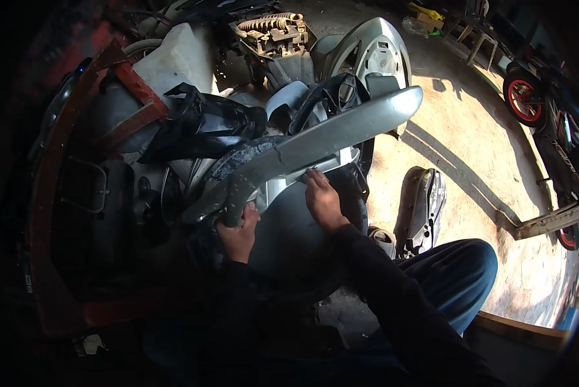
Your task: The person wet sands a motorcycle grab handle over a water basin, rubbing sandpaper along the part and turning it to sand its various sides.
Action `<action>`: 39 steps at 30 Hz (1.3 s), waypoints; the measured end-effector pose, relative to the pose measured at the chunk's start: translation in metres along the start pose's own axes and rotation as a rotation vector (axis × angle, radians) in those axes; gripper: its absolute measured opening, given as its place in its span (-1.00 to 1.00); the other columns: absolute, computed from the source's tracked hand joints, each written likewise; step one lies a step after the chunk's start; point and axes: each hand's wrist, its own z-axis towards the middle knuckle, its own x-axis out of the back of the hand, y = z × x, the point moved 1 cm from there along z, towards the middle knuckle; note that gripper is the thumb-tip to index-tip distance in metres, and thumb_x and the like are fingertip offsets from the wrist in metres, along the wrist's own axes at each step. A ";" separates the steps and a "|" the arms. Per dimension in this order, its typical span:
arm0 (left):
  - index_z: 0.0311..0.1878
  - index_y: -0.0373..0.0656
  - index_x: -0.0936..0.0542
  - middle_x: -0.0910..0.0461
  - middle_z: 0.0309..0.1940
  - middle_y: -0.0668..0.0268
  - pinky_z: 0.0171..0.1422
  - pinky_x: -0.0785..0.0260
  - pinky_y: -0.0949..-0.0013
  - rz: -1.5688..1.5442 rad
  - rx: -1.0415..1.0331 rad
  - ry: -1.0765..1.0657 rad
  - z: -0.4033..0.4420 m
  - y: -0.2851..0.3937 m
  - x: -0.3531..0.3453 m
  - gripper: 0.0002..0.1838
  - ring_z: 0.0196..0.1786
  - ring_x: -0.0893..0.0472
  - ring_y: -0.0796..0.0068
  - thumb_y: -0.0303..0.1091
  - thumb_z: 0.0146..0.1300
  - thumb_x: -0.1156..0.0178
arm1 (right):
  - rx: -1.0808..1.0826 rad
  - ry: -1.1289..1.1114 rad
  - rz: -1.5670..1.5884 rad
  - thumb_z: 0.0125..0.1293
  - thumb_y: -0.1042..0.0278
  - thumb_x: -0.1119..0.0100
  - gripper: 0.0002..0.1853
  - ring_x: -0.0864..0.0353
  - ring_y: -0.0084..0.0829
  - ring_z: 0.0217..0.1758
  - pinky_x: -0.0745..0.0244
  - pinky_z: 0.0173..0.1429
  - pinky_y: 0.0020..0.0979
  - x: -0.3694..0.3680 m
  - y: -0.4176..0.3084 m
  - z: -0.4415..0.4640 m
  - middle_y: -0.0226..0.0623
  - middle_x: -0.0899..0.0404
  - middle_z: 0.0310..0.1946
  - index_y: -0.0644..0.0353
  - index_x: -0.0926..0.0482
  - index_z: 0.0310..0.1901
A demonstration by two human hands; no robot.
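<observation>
A long silver-grey body panel (328, 138) lies slantwise in front of me, its rounded end at the upper right and its curved end at the lower left. My left hand (239, 235) is wrapped round the lower left end of the panel, thumb up. At the panel's lower edge, near its middle, my right hand (323, 198) has its fingers together and pressed against the inner side; the fingertips are partly hidden. Beneath both hands is a dark rounded surface (289, 238).
Black plastic parts (205, 122) and a red metal frame (141, 90) are at the left. Behind stand a silver fairing (373, 48) and a part with a spring (270, 24). A loose part (426, 209) lies on the floor, with a motorcycle (551, 129) at the right.
</observation>
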 end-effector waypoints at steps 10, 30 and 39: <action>-0.52 -0.33 -0.52 -0.58 -0.60 0.28 -0.29 -0.53 0.36 0.008 -0.061 -0.032 -0.003 -0.006 0.002 -0.75 -0.49 -0.61 0.52 -0.57 0.33 -0.21 | -0.237 0.019 -0.018 0.28 0.50 -0.04 -0.65 -0.44 -0.04 0.39 -0.38 0.44 -0.20 -0.002 0.040 0.008 0.05 -0.52 0.24 0.35 -0.57 0.09; -0.29 -0.33 -0.65 -0.69 -0.46 0.31 -0.25 -0.48 0.39 0.101 -0.133 -0.070 -0.013 -0.018 0.000 -0.91 -0.39 -0.66 0.54 -0.49 0.21 -0.33 | -0.061 -0.243 -0.184 0.30 0.39 0.02 -0.65 -0.59 -0.07 0.23 -0.41 0.40 -0.23 0.025 -0.053 0.022 0.09 -0.63 0.06 0.40 -0.63 -0.01; -0.27 -0.31 -0.67 -0.67 -0.49 0.33 -0.32 -0.45 0.43 -0.076 -0.074 -0.053 -0.003 -0.021 0.003 -0.94 -0.43 -0.63 0.61 -0.53 0.21 -0.33 | 0.040 -0.251 -0.153 0.28 0.45 0.01 -0.75 -0.65 -0.07 0.10 -0.55 0.19 -0.18 0.006 -0.018 0.019 0.01 -0.69 -0.10 0.30 -0.64 -0.14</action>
